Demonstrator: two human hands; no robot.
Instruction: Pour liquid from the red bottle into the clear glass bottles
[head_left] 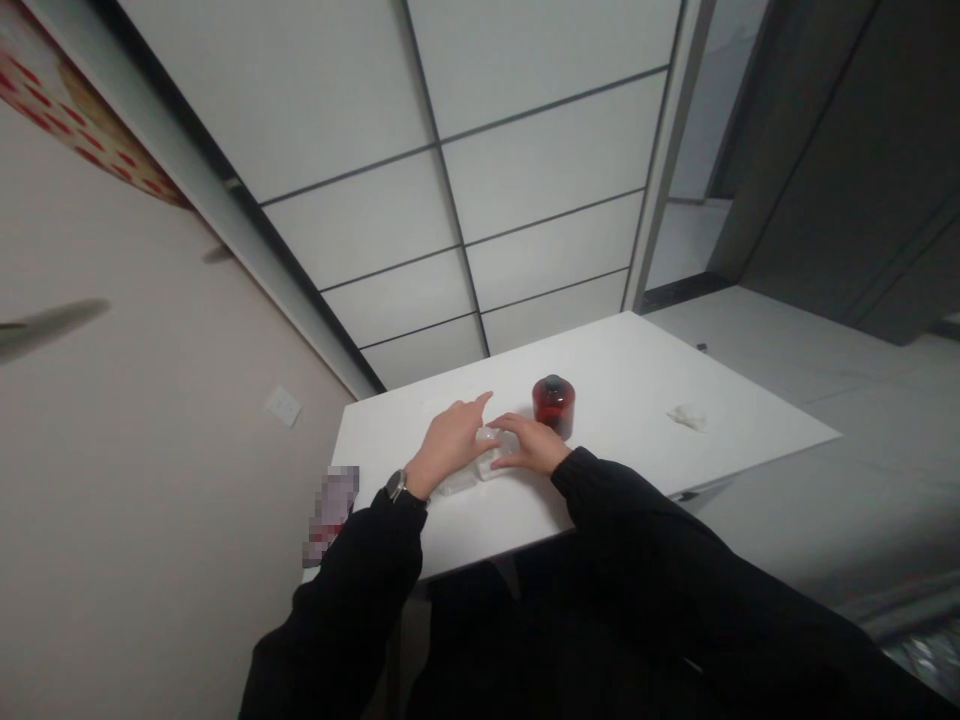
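Above the middle of the white table, my left hand (451,441) reaches in with its index finger stretched out and its thumb apart. The thumb overlaps a small clear-and-white plastic packet (489,464); I cannot tell whether it touches. From the other side my right hand (534,446) curves its fingers and thumb around the packet, which shows between them. Part of the packet is covered by the hands. Just behind my right hand stands a dark red, see-through bottle (553,402) with a dark top. A flat, clear piece of plastic (456,484) lies under my left wrist.
A crumpled white tissue-like piece (688,417) lies on the right side of the white table (622,370). At the table's left edge is a pixelated object (334,510). Panelled sliding doors (555,220) stand behind, and a wall with a switch plate (283,406) borders the left.
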